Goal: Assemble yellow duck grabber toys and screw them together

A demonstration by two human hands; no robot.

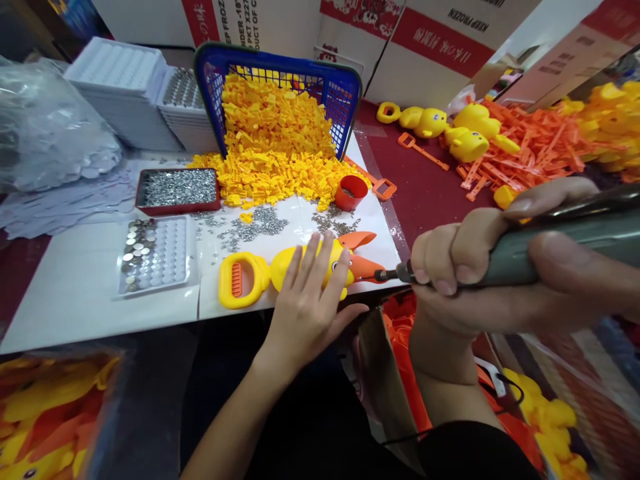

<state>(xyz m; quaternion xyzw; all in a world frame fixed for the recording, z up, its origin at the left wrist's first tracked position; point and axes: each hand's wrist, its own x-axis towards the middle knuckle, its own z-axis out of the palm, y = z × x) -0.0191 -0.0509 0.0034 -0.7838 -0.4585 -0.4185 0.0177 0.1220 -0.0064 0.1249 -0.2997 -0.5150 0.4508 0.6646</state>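
My left hand lies open, fingers spread, on top of a yellow plastic duck toy, pressing it on the white table covering. The toy has a loop handle at its left end and an orange beak at its right. In my closed right hand is a grey-green electric screwdriver, held level. Its bit reaches the beak end; whether it sits on a screw I cannot make out.
Behind the toy are loose screws, a red screw tray, a red cup and a blue basket spilling yellow parts. A white tray with metal discs stands left. Orange strips and yellow ducks lie right.
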